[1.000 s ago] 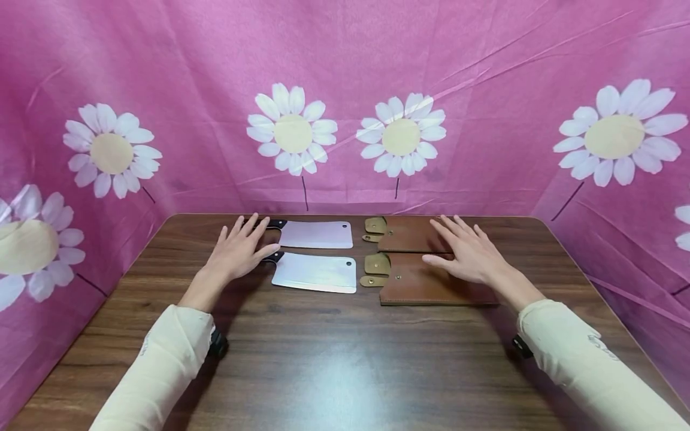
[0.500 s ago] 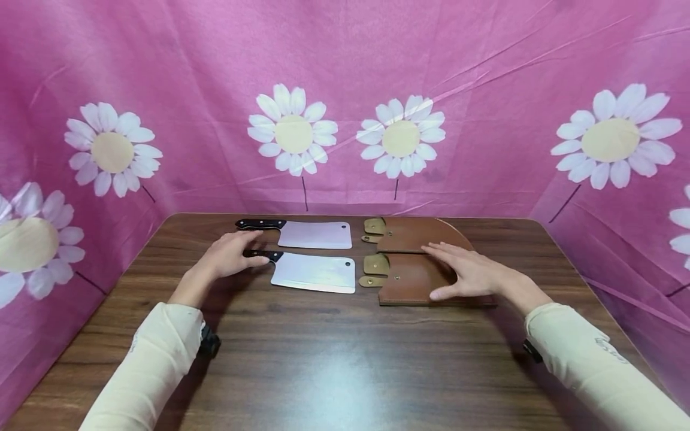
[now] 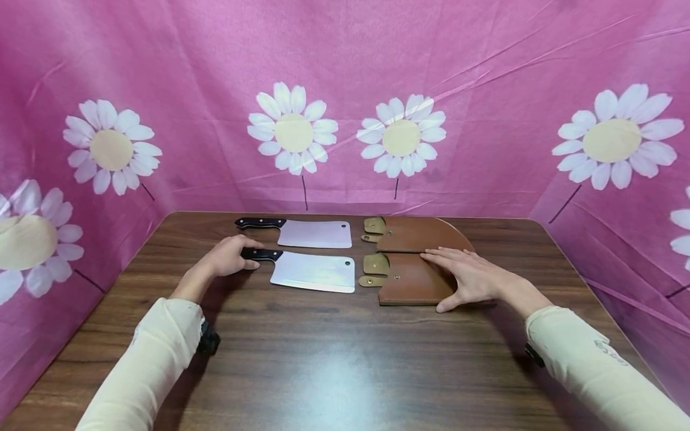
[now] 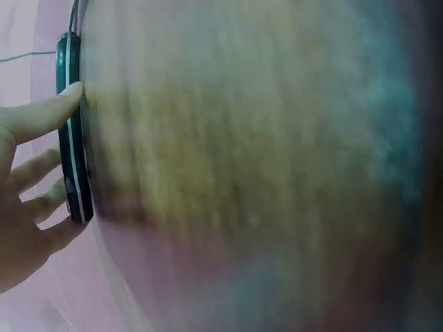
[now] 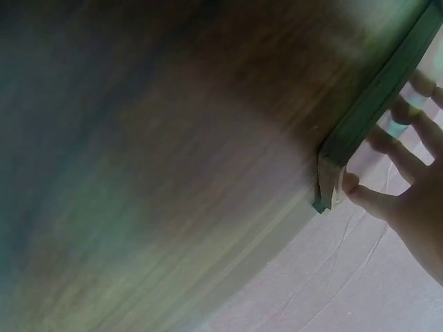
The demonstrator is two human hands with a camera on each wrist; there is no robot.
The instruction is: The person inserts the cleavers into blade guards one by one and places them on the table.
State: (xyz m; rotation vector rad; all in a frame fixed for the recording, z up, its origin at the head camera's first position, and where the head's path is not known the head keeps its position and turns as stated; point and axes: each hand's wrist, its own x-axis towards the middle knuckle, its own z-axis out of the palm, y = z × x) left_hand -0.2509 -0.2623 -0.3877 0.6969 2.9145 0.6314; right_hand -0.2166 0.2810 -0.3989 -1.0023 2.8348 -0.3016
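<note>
Two cleavers with black riveted handles lie side by side on the table. My left hand (image 3: pixel 229 256) is at the handle of the near cleaver (image 3: pixel 312 271), thumb on its near side and fingers on its far side. In the left wrist view the thumb touches the black handle (image 4: pixel 75 152). The far cleaver (image 3: pixel 315 234) lies untouched behind it. My right hand (image 3: pixel 474 275) rests over the near brown leather sheath (image 3: pixel 412 284), fingers stretched toward its far edge and thumb at its near edge. Behind it lies the far leather sheath (image 3: pixel 423 233).
Both sheaths have olive snap straps (image 3: pixel 375 264) pointing left, toward the blades. The wooden table (image 3: pixel 323 353) ends at a pink curtain (image 3: pixel 345 54) with daisies, which closes in the back and both sides.
My left hand has drawn back from over both handles and lowered onto the near cleaver's handle. My right hand has moved toward me, from across both sheaths onto the near one.
</note>
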